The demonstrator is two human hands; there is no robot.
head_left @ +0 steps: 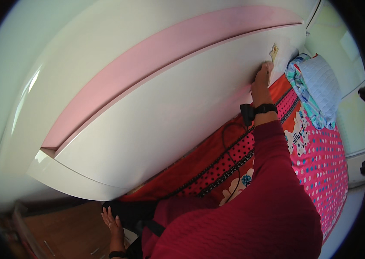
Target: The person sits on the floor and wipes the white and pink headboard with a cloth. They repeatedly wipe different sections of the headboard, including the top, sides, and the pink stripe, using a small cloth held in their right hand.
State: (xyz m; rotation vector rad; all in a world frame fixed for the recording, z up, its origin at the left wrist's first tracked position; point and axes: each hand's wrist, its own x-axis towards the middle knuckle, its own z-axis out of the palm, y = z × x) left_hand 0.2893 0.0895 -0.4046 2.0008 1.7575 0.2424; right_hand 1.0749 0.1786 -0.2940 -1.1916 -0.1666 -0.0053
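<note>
My right hand (263,73) reaches far out along a glossy white panel (169,106) with a pink arched band (156,51). Its fingers curl over the lower part of an ornate gold-coloured handle (274,51), whose top shows above them. The wrist bears a black strap with a black device, from which a thin dark cable hangs. Near the bottom, my left hand (113,220) is held with fingers apart beside my black-clad leg, just below the panel's end; nothing shows in it. A ring is on one finger.
A bed with a pink dotted, red-bordered cover (323,168) lies along the panel on the right. A folded light-blue quilted piece (321,84) and checked cloth (299,81) rest on it. Pale glossy doors (352,119) stand beyond. Brown floor (69,226) shows at lower left.
</note>
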